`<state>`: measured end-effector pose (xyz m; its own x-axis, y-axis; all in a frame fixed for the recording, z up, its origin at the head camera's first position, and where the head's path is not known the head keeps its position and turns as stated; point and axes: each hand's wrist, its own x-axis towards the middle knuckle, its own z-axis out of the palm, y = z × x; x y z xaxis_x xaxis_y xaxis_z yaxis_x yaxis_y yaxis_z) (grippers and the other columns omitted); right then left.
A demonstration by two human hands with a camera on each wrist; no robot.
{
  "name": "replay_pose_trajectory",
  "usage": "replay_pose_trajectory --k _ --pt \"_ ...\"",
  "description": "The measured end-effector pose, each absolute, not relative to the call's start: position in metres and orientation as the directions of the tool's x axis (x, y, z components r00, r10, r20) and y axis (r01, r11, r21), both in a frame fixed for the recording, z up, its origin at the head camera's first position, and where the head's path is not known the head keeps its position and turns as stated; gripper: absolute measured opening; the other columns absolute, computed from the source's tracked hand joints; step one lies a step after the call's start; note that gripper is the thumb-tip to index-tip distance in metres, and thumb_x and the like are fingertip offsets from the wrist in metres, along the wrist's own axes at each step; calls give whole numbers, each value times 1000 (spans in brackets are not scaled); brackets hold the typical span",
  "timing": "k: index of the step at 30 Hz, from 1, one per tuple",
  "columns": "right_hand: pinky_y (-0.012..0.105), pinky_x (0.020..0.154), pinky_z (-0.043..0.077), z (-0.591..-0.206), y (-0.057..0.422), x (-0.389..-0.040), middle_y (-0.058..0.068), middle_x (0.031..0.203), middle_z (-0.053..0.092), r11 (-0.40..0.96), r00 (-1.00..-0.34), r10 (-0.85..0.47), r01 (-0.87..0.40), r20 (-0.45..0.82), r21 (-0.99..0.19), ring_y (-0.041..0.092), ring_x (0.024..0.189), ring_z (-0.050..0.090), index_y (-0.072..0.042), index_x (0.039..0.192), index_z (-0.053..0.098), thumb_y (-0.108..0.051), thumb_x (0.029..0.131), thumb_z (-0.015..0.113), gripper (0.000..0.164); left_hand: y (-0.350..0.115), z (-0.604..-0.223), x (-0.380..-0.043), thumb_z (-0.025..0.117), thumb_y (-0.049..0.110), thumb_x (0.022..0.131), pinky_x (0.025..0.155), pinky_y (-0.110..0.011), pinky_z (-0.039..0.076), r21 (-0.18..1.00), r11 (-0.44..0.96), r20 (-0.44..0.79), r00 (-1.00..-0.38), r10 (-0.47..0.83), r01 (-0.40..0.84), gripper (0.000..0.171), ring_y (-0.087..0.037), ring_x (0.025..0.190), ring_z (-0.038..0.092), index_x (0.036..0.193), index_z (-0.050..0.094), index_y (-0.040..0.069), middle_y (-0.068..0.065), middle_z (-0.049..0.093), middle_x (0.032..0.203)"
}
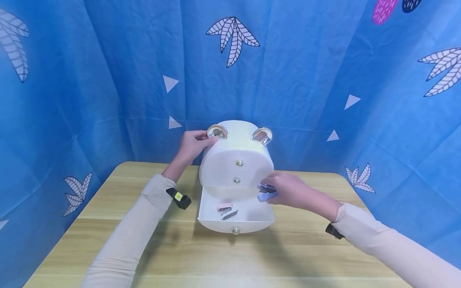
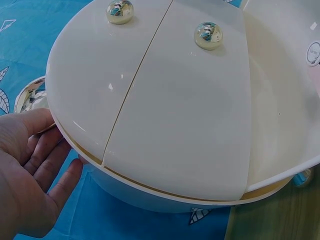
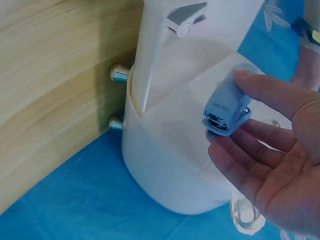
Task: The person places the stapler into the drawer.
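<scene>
A white drawer box (image 1: 235,134) with two shiny ears stands at the table's back, its lowest drawer (image 1: 212,200) pulled out. My left hand (image 1: 194,146) holds the box at its left ear (image 1: 217,131), thumb in front and fingers behind; in the left wrist view the left hand (image 2: 30,165) is at the rim of the box. My right hand (image 1: 288,190) pinches a small blue stapler (image 3: 227,100) between thumb and fingers, over the right side of the pulled-out drawer. Inside that drawer lies a pink and grey mini stapler (image 1: 227,210).
Two upper drawers with round metallic knobs (image 1: 239,163) are closed above the pulled-out one. The box stands on a light wooden table (image 1: 173,256). A blue patterned curtain (image 1: 144,80) hangs behind and at both sides.
</scene>
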<state>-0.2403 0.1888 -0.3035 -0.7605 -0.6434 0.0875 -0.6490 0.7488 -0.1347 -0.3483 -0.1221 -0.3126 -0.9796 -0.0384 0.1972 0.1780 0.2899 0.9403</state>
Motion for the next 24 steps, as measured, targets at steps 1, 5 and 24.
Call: replay_pose_trajectory --k 1,5,24 --pt "28 70 57 -304 186 -241 5 96 74 745 -753 -653 -657 76 -116 13 79 64 -6 111 75 -17 77 90 39 -122 -313 -348 81 29 87 95 -46 60 940 290 196 -980 -36 177 41 -26 103 69 120 74 5 -18 75 113" --pt "29 70 57 -307 178 -243 3 91 72 719 -722 -691 -691 30 -72 12 76 62 -8 103 75 -15 76 90 32 -122 -313 -348 81 29 87 97 -49 59 943 282 195 -980 -38 177 40 -26 102 69 119 75 4 -19 75 113" --pt "25 63 49 -347 155 -261 -2 77 66 648 -649 -753 -760 -107 54 13 67 53 -11 84 73 -14 71 91 23 -121 -314 -349 81 29 87 96 -50 59 940 285 209 -977 -39 190 38 -22 95 68 115 76 3 -18 75 107"
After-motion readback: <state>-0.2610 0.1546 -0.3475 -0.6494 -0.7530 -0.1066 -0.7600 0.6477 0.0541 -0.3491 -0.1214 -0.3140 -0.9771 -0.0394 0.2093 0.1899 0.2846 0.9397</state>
